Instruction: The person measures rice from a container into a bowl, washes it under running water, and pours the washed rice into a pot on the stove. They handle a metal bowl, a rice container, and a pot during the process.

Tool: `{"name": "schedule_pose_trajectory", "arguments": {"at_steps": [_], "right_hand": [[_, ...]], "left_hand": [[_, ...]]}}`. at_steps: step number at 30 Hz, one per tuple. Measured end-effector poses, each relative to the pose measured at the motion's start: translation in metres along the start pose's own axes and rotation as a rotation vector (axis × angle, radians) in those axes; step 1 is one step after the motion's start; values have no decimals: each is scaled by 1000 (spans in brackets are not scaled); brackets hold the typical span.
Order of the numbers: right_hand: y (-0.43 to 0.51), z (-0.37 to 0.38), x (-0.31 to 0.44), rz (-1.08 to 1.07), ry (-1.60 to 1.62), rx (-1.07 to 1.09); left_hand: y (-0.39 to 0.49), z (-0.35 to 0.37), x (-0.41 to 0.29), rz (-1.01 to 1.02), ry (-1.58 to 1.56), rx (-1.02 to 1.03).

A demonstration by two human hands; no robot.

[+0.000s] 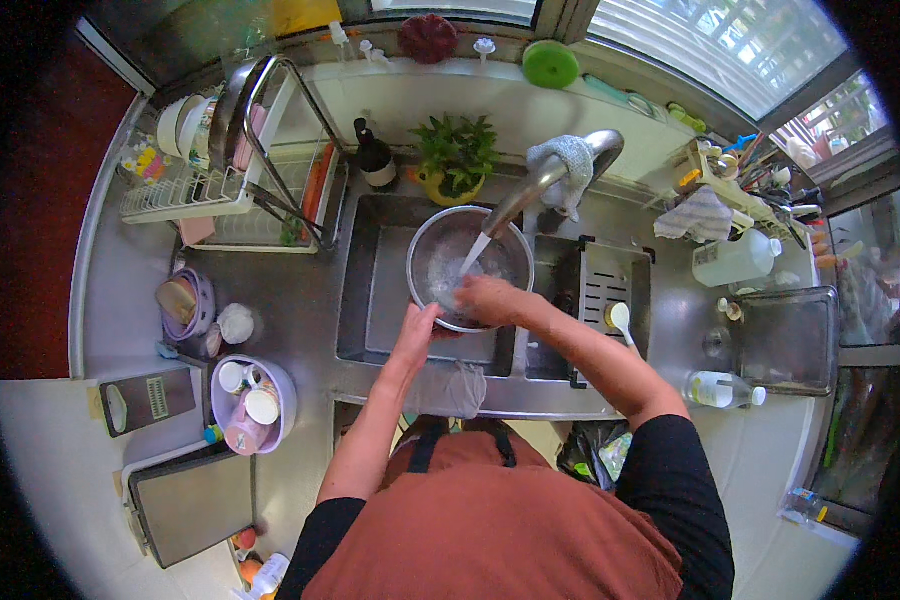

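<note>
A round stainless-steel bowl [429, 251] is held over the double sink [367, 315], under the running faucet [528, 191]. My left hand [420, 326] grips the bowl's near-left rim, thumb on top. Inside the bowl is my right hand [487, 298], blurred, its fingers down in the splashing water; whether they hold anything cannot be told. A grey mesh cloth [566, 172] is wrapped over the faucet's neck. On the slotted tray [600, 281] in the right basin lies a white-handled brush [620, 317]. A thin wet cloth [450, 390] drapes over the sink's front edge.
A dish rack [187, 202] with bowls and a pan stands at the back left, beside a dark bottle [375, 156] and a potted plant [457, 161]. Purple baskets [288, 397] are on the left counter. Plastic jugs [731, 259] and a rectangular metal tray [787, 341] are at the right.
</note>
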State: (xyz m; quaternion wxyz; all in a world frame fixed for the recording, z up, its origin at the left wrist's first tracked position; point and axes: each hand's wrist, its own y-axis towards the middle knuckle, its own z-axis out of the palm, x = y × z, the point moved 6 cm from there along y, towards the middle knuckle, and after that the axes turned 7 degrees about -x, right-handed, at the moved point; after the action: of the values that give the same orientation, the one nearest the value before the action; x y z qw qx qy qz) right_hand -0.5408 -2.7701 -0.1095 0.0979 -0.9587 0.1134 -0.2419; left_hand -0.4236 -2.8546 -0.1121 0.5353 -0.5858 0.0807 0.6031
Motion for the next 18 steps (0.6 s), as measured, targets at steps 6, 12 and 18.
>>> {"name": "schedule_pose_trajectory", "arguments": {"at_steps": [6,12,18], "right_hand": [[3,-23,-11,139,-127,-468],[12,11,15,-7,-49,-206],[2,-27,-15,83,-413,-479]], "left_hand": [[8,-2,8,-22,10,36],[2,6,11,-30,25,68],[1,-3,13,-49,22,18]]}}
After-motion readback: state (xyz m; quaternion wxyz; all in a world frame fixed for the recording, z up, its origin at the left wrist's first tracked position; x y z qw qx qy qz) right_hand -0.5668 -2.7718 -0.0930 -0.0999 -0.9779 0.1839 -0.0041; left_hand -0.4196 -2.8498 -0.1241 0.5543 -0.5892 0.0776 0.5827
